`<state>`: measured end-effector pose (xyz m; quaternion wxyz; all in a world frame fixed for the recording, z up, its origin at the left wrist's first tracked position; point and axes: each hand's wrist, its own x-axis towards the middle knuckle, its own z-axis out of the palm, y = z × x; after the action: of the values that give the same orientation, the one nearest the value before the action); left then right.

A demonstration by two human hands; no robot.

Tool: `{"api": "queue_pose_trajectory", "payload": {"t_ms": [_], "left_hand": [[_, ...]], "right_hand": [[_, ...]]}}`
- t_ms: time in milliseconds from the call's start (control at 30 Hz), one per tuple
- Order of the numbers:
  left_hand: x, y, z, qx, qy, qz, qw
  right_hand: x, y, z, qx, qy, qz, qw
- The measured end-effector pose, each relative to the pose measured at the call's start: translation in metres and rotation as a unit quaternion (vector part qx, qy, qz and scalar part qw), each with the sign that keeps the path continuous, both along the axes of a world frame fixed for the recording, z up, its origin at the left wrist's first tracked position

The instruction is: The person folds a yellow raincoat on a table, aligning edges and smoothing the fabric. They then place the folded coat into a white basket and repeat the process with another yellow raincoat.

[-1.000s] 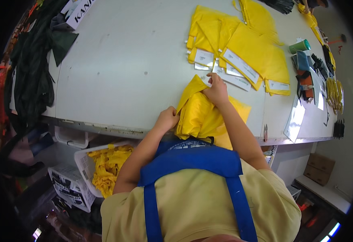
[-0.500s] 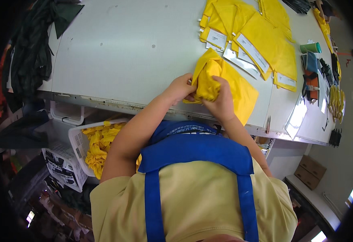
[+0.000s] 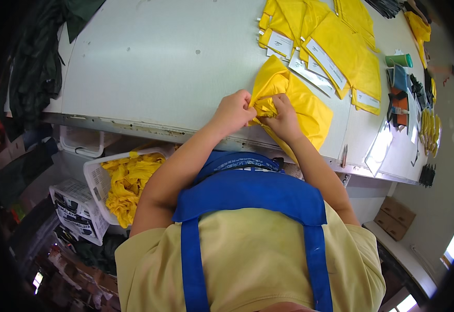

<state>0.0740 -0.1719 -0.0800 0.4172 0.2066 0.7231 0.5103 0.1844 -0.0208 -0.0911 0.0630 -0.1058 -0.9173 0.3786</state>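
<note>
The left hand was closed on the left edge of a smooth, bunched yellow fabric piece, the fingertips gathered tight; the right hand gripped its crumpled middle, thumb and fingers pressed into the folds. The hold appeared intended to keep the slippery cloth together; whether the bunch was one layer or several could not be determined. The piece lay at the front edge of a pale, smooth-topped table, probably for easy reach. Just beyond it, flat yellow fabric pouches overlapped, their white printed labels mostly facing the person, presumably for legibility. Below the table, to the left, a white perforated plastic basket held loose, crumpled yellow cloth, seemingly kept within arm's reach. Behind it, the contents of a white plastic bin could not be made out.
</note>
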Motion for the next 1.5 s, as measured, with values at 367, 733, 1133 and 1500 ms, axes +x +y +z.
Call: {"api": "queue_pose_trajectory", "payload": {"t_ms": [367,733,1133,1500], "left_hand": [[0.001,-0.020,-0.058,0.050,-0.232,0.141,0.961],[0.010,0.011,-0.040,0.120,-0.249,-0.010,0.961],[0.003,0.024,-0.004,-0.093,0.224,-0.014,0.970],[-0.015,0.031,-0.049,0.031,-0.315,0.082,0.945]], "right_hand": [[0.002,0.022,0.005,-0.415,0.032,-0.184,0.890],[0.012,0.082,0.041,-0.638,0.064,-0.321,0.697],[0.013,0.006,-0.011,-0.436,0.036,-0.167,0.884],[0.013,-0.001,-0.008,-0.404,0.057,-0.178,0.896]]}}
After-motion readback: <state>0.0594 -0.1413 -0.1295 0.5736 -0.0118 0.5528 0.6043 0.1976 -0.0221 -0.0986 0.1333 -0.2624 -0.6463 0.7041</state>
